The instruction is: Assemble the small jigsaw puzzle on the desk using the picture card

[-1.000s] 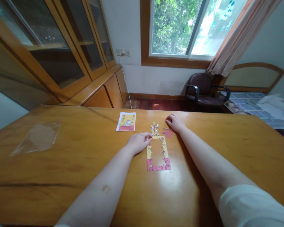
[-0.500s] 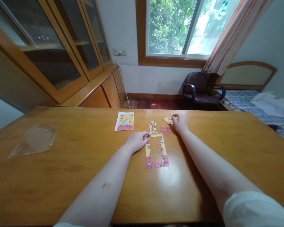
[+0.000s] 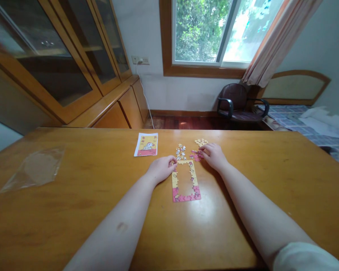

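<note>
A partly joined jigsaw puzzle border [image 3: 197, 192] lies on the table, yellow at the top and pink at the bottom, around bare wood. My left hand [image 3: 161, 168] rests at its upper left corner, with curled fingers closed on the edge. Loose pink puzzle pieces [image 3: 197, 156] lie just beyond the border's upper right corner. My right hand [image 3: 214, 155] is at their right side, fingertips drawn together and touching them; whether a piece is pinched is hidden. Beside them are white patterned pieces [image 3: 180, 151] and, farther back, yellow pieces [image 3: 201, 142].
A picture card [image 3: 146, 144] with a white cartoon animal lies left of the pieces. A clear plastic bag [image 3: 35, 167] is on the left of the wooden table [image 3: 81, 203]. Beyond the table stand a cabinet [image 3: 107, 116], an armchair [image 3: 234, 99] and a bed [image 3: 288, 114].
My right hand has moved from the yellow pieces toward me, to the pink pieces. My left hand stays at the border's corner. The whole view has shifted slightly.
</note>
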Available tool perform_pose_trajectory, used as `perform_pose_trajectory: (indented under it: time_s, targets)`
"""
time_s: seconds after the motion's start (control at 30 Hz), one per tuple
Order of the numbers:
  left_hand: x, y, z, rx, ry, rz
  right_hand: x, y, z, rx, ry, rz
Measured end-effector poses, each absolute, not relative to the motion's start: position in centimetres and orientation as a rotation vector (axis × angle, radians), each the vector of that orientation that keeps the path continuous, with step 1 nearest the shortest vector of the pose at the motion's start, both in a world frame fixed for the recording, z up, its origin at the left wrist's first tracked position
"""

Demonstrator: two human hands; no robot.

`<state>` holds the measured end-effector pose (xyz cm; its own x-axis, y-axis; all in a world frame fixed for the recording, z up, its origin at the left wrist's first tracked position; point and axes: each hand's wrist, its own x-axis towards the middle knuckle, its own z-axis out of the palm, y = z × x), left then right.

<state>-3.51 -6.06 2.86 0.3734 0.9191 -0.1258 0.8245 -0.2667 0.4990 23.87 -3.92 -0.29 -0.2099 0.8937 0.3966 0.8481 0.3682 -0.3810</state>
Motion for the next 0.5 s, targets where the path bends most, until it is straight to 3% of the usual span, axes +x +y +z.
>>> perform_pose_trajectory:
  time_s: [0.5]
  targets:
    - [-3.5,-6.2,3.2,2.167,1.499,0.235,24.8,-2.9,-0.7,-1.601,-2.122,0.12]
